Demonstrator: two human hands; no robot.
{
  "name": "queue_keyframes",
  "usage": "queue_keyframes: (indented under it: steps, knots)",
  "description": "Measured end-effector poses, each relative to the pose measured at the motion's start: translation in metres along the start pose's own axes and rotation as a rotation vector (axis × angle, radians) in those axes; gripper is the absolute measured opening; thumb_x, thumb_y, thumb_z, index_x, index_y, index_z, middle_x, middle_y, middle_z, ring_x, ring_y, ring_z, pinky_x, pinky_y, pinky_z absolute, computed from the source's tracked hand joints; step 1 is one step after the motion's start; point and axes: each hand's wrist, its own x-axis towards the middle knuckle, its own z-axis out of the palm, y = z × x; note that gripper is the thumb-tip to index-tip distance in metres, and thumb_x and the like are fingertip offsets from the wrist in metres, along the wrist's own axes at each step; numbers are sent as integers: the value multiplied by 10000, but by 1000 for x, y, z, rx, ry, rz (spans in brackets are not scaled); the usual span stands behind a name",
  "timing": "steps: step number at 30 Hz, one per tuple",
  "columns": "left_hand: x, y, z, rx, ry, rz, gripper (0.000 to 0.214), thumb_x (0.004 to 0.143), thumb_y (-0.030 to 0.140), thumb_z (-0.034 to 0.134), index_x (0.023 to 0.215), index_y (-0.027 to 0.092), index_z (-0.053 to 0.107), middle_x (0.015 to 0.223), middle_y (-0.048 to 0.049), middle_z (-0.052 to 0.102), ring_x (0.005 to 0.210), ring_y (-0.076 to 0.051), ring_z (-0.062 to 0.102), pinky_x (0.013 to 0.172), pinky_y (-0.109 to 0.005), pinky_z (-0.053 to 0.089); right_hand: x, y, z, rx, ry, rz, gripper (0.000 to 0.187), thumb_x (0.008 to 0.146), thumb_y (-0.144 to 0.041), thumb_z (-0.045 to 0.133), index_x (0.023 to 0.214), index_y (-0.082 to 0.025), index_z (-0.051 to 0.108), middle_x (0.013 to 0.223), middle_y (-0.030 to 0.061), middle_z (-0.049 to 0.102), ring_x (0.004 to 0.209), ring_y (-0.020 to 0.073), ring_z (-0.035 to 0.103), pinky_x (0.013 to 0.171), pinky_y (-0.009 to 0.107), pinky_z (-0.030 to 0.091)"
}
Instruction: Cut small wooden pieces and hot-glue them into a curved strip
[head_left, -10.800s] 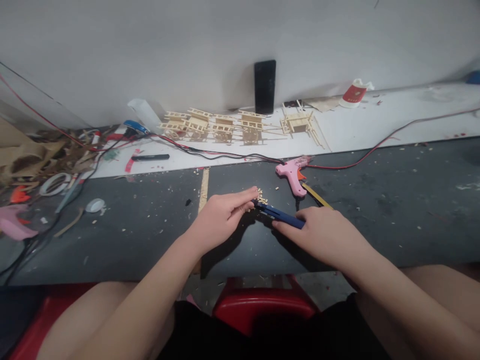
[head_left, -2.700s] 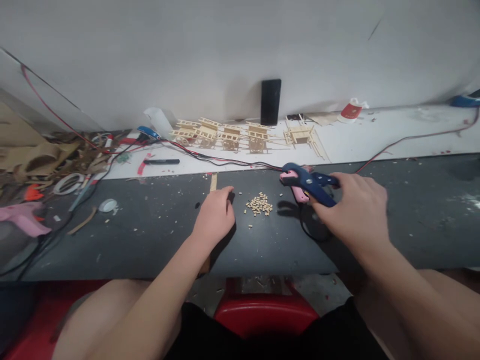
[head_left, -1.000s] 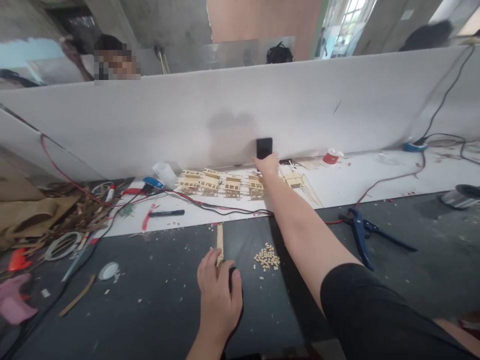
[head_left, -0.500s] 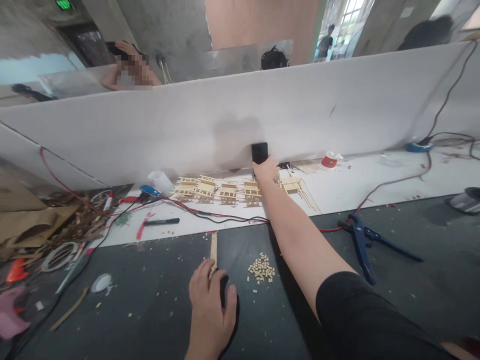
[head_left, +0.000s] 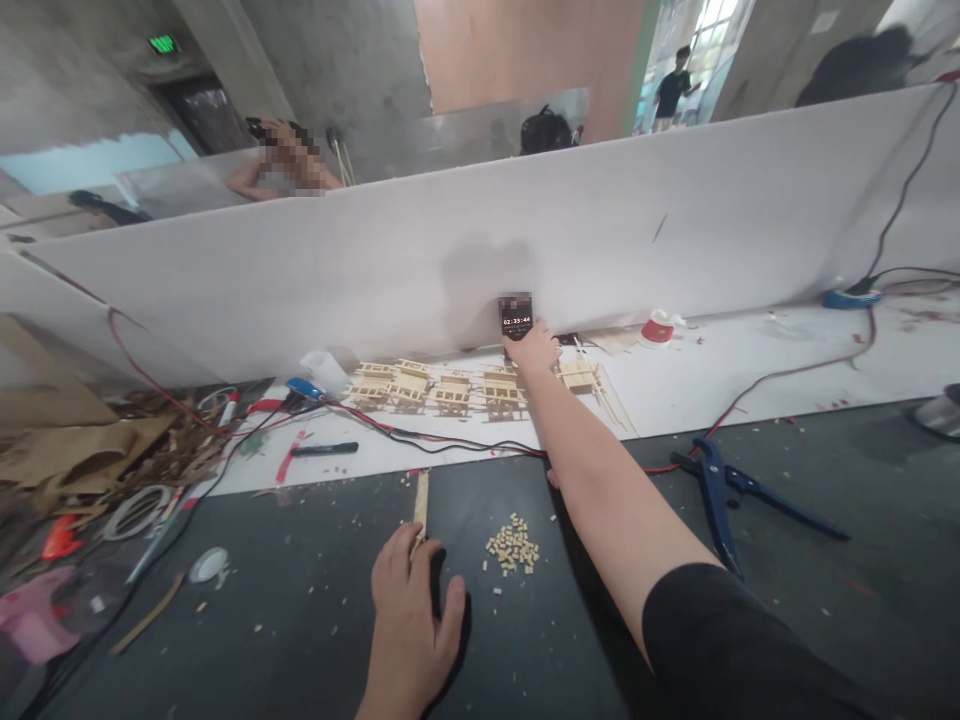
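Note:
My right hand (head_left: 534,348) reaches across to the white partition, its fingers around the lower part of a black phone (head_left: 516,318). The phone stands upright by the partition, and lit digits show on its screen. My left hand (head_left: 411,605) lies on the dark table with its fingers apart, over the near end of a thin wooden strip (head_left: 421,495). Right of that hand is a pile of small wooden pieces (head_left: 513,546). Several small wooden stick models, such as a model chair (head_left: 452,388), stand in a row beneath my right hand.
Blue pipe cutters (head_left: 716,490) lie right of my forearm. Red and black cables (head_left: 420,432) cross in front of the models. A black marker (head_left: 325,449), a red-and-white tape roll (head_left: 658,329) and scrap cardboard (head_left: 105,450) lie around. Other people are beyond the partition (head_left: 360,260).
The phone's screen has gone from dark to lit. My right hand stays at the phone, and my left hand stays by the strip. The view has shifted slightly.

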Motion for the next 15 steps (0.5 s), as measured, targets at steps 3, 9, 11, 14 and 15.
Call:
queue_keyframes:
  steps: [3,9,11,14,15]
  knots:
    - [0,4,1,-2,3,-19,237,1058,253,588,1289,207,616,1524,-231,599,1483,-443,547,1176,-668,479,6,7,-1,-3,-38,-29,457,1073,-425,760,1464,-204,675,1479,127,694,1252,303,729,1037,542,641]
    - [2,2,-1,3,-11,7,256,1037,259,631,1287,203,633,1500,-231,615,1445,-440,575,1152,-657,508,11,11,1,17,-87,-59,446,1073,-422,760,1453,-202,680,1464,124,702,1236,297,735,1026,534,646]
    - [2,1,-2,8,-19,18,262,1036,255,636,1292,200,630,1498,-234,613,1435,-438,582,1141,-656,519,10,11,4,31,-83,-51,450,1073,-423,760,1457,-202,678,1467,125,701,1237,298,734,1027,535,646]
    - [3,2,-2,13,-27,18,250,1044,250,628,1287,198,618,1495,-237,605,1425,-433,586,1127,-652,534,8,9,9,51,-66,-16,458,1073,-425,760,1464,-204,674,1476,126,696,1245,301,731,1031,539,644]
    - [4,3,-3,15,-27,15,245,1046,248,623,1285,196,614,1494,-239,602,1426,-433,584,1127,-653,535,8,8,11,57,-60,-3,459,1073,-426,760,1466,-204,673,1478,127,694,1247,302,730,1032,541,643]
